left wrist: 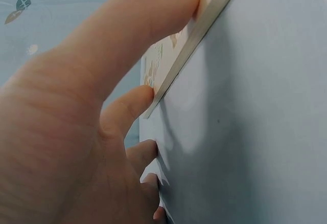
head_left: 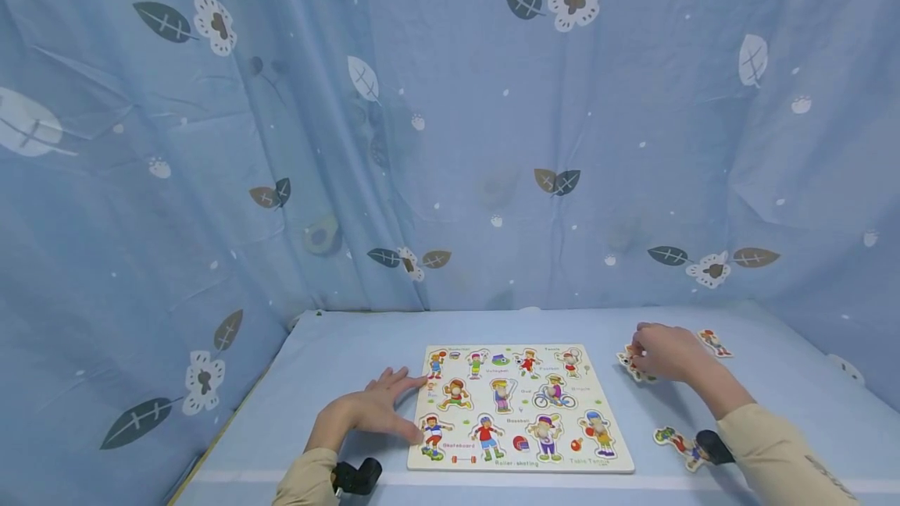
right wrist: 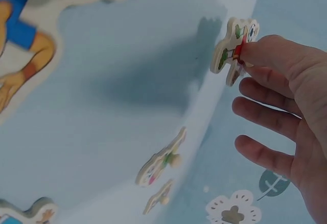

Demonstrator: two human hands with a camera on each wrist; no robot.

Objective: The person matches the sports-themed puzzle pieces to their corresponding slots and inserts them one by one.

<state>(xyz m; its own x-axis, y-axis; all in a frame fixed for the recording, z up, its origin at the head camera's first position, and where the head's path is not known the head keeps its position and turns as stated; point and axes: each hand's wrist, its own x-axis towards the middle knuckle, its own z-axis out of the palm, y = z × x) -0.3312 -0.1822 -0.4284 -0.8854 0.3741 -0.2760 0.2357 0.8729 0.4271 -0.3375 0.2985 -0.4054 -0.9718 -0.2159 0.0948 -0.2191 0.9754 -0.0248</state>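
A wooden puzzle board (head_left: pixel 485 463) with sports figures and printed words lies flat on the table. My left hand (head_left: pixel 373 412) is at its left side, fingers spread. In the left wrist view the thumb (left wrist: pixel 168 9) rests on the board's face near the edge, and the index fingertip (left wrist: pixel 145 93) is right at the edge. To the right of the board, my right hand (head_left: pixel 668 351) pinches a small puzzle piece (right wrist: pixel 237 42) between thumb and index finger. That piece shows a figure in red; the other fingers (right wrist: pixel 265 119) are held away from it.
One loose puzzle piece (head_left: pixel 715 343) lies beyond my right hand. Another piece (head_left: pixel 678 445) lies nearer, partly covered by the black wrist camera (head_left: pixel 713 447). Two knobbed pieces (right wrist: pixel 162 158) show in the right wrist view. A patterned blue curtain (head_left: pixel 457 139) hangs behind the table.
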